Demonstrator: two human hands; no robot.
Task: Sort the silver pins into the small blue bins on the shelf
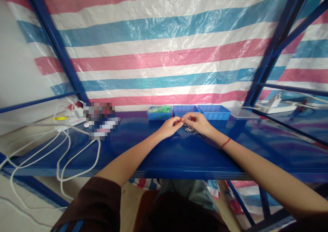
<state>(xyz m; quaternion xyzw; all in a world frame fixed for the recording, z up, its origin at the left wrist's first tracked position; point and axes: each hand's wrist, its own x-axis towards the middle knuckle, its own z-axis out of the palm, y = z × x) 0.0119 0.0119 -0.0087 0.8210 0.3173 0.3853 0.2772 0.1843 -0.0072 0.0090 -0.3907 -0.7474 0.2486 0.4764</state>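
My left hand [171, 127] and my right hand [196, 122] meet above the blue tabletop [164, 153], fingertips pinched together. Whatever lies between the fingers is too small to make out. Just under my right hand is a loose pile of thin, dark and silvery metal pieces [191, 129], partly hidden by that hand. Behind the hands stand three blue plastic bins in a row. The left bin [159, 116] holds green and clear pieces [161, 109]. My hands partly cover the front of the middle bin [186, 110]. The right bin [214, 113] is beside it.
A clear flat lid [243, 113] lies right of the bins. White cables [67, 150] loop over the table's left side near a blurred-out object [102, 121]. A white power strip [276, 105] sits at far right. Blue metal posts [269, 54] frame a striped plastic sheet [164, 51].
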